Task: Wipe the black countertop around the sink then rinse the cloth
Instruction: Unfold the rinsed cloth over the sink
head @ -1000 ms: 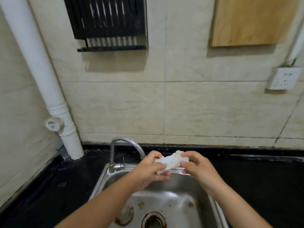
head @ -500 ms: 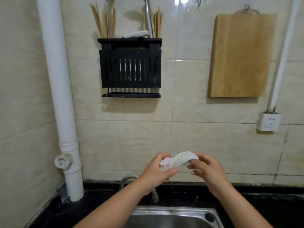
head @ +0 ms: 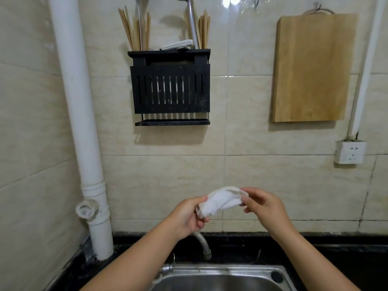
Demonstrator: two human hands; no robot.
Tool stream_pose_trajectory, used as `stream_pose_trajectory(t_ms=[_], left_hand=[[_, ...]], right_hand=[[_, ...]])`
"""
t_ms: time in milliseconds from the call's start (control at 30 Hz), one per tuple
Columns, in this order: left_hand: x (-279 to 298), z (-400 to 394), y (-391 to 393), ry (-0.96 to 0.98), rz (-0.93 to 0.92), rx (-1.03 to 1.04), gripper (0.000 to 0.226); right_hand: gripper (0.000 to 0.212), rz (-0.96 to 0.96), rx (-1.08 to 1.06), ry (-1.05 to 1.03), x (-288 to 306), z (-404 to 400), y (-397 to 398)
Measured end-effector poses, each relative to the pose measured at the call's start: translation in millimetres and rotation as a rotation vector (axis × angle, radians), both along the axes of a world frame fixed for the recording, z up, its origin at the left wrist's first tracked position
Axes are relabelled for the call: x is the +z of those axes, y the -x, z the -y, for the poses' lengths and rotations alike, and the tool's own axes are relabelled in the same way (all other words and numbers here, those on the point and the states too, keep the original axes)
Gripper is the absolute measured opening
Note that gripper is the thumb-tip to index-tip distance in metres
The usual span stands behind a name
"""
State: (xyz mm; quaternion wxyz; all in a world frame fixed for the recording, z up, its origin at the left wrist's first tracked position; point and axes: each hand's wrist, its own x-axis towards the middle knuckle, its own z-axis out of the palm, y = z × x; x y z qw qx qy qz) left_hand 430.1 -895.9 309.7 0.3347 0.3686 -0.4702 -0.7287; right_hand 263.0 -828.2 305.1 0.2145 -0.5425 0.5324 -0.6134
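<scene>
A: Where is the cloth (head: 222,200)?

B: It is held up in the air in front of the tiled wall (head: 273,181), above the faucet (head: 202,244) and the steel sink (head: 222,276). It is white, bunched and twisted into a short roll, stretched between the two hands.

A: How do the hands hold it?

B: The left hand (head: 186,215) grips the lower left end, its thumb and curled fingers closed round the fabric. The right hand (head: 264,206) pinches the upper right end between the thumb and the fingertips. Both hands are clamped on the cloth, and the two ends sit a little apart with the roll arching between them.

A: And the countertop (head: 336,253)?

B: The black surface runs along the foot of the wall, on both sides of the sink. Whether it is wet or dry cannot be told from here.

A: What else is in view?

B: A white drain pipe (head: 77,114) comes down the wall on the left and meets the counter. A black slatted rack (head: 170,89) hangs above the faucet, with chopsticks (head: 134,30) standing in it. A wooden cutting board (head: 312,68) hangs to the right, and a white socket (head: 349,152) sits below it, near the right edge.
</scene>
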Motion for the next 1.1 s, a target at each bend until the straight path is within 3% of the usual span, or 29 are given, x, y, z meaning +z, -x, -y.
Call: stream_pose_trajectory(t_ms=[100,167,200,300,433,533,667,833,1000,1100], left_hand=[[-9,2,0,-0.010,-0.019,0.046,0.018],[-21,0,-1,0.054,-0.089,0.067,0.007],[-27,-2,-2,0.105,-0.105,0.077,0.013],[-48,-6,-6,0.302,0.009,0.130,0.032],[-62,-7,-6,0.340,0.102,0.159,0.014],[-71,-7,-5,0.320,0.139,0.183,0.008],[-82,-11,-4,0.273,0.132,0.101,0.010],[-93,-17,0,0.319,0.173,0.117,0.013],[-94,-20,-1,0.378,0.128,0.003,0.035],[-94,-19,0,0.464,0.233,0.060,0.025]], right_hand=[[0.015,-0.089,-0.096,-0.028,-12,6,-4],[0.012,-0.041,-0.129,-0.078,-22,10,-4],[0.013,0.015,-0.137,-0.105,-27,13,-3],[0.021,0.100,-0.136,-0.200,-39,17,-1],[0.024,0.147,-0.092,-0.268,-54,20,0],[0.029,0.143,-0.009,-0.362,-69,19,-1],[0.018,0.445,0.287,-0.434,-85,12,-7],[0.017,0.094,0.398,-0.537,-101,3,-7],[0.019,-0.024,0.211,-0.457,-101,1,-5],[0.025,-0.106,0.127,-0.397,-101,-3,-8]])
